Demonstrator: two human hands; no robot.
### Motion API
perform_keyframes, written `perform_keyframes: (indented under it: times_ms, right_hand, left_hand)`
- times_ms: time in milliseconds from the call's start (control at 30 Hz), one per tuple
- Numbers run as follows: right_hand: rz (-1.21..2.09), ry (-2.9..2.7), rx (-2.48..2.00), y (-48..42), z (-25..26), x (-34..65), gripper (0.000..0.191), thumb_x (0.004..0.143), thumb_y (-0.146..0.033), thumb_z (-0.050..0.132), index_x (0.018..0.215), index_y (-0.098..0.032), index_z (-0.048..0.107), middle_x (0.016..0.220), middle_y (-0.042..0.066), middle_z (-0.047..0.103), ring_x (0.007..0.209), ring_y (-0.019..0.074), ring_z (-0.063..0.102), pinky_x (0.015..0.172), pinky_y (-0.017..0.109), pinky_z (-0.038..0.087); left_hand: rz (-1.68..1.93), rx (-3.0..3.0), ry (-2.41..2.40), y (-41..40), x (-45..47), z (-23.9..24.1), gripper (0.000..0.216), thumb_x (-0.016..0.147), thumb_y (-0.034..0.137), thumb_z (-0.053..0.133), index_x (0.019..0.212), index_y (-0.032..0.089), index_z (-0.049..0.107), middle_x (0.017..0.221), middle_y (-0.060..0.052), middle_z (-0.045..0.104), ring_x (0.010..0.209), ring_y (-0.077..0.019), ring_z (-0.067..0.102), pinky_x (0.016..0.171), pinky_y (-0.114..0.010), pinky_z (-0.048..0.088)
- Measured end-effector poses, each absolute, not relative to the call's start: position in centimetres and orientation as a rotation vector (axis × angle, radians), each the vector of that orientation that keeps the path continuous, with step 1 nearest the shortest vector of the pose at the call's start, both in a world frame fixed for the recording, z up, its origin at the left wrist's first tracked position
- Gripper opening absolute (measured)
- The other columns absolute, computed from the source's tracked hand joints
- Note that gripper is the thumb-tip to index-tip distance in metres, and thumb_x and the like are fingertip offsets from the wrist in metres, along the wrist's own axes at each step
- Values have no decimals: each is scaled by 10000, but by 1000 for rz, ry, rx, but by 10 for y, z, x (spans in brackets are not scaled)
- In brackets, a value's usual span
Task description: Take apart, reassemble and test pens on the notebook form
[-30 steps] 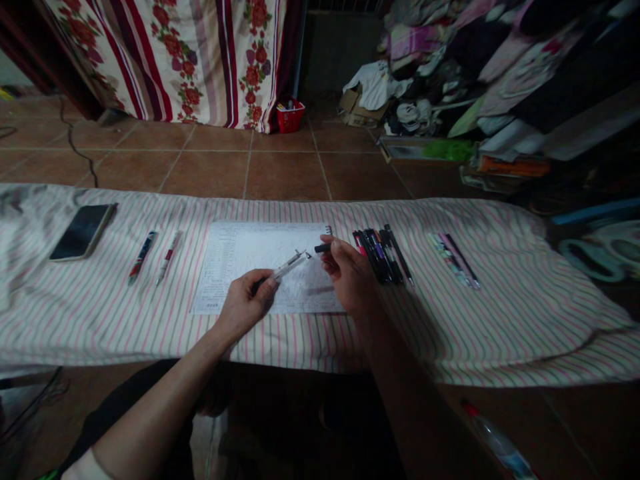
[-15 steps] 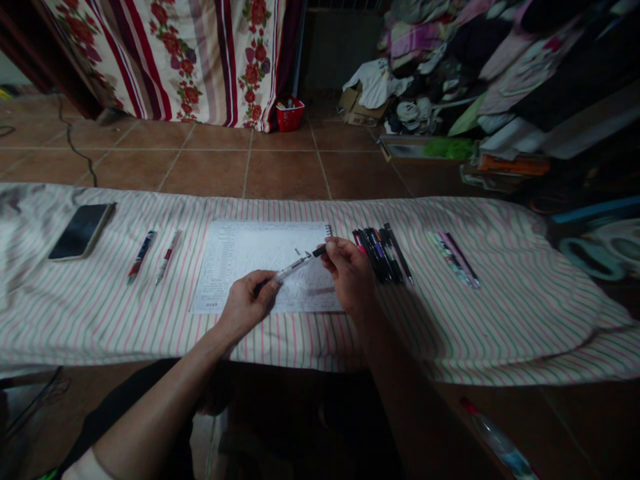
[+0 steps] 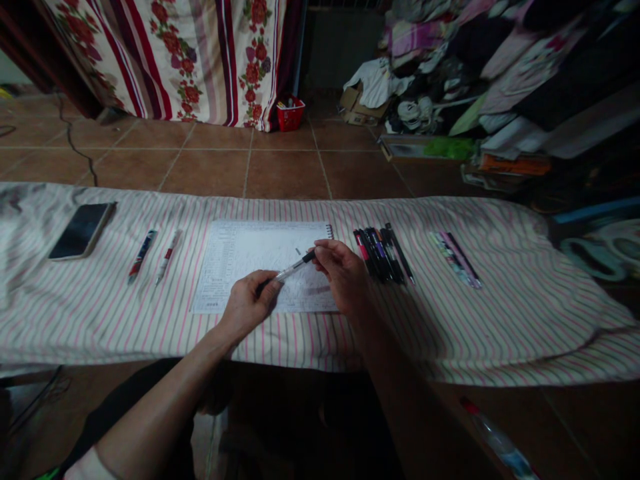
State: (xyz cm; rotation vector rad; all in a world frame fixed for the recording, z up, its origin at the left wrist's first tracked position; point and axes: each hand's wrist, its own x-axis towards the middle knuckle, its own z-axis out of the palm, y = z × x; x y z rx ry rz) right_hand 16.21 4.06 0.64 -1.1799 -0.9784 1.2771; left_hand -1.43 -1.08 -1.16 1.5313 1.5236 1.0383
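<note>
Pen held aslant over the notebook
Left hand grips one end; right hand pinches the black cap.

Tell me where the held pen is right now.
In the head view, the pen is near the middle, slanting over the notepad, with the left hand at its left end and the right hand at its right end.

left grip: clear pen | right grip: black cap at pen's end | beneath: spiral notebook
</note>
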Motion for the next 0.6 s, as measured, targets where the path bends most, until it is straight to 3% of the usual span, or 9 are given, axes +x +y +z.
perform_keyframes:
  times_ms: [300,600]
  right_hand:
    - [1234,-1046,-1227,41,10,163,328,652,-401,728,895,-195,650,771,22,691,658,128,588,597,278,450]
    - [1297,-1056,-1175,41,7,166,316,668,-345,719,944,-198,671,893,38,725,725,125,611,613,255,452]
  left_hand:
    - [1029,1489,1518,-12,-14,-11,238,808,348,602,931,184,721,702,-51,678,615,-163,583,564,-260,434]
    - [1028,1616,1501,-10,-16,-13,247,832,358,576,951,188,711,846,-59,709,764,-178,627,709,-284,471]
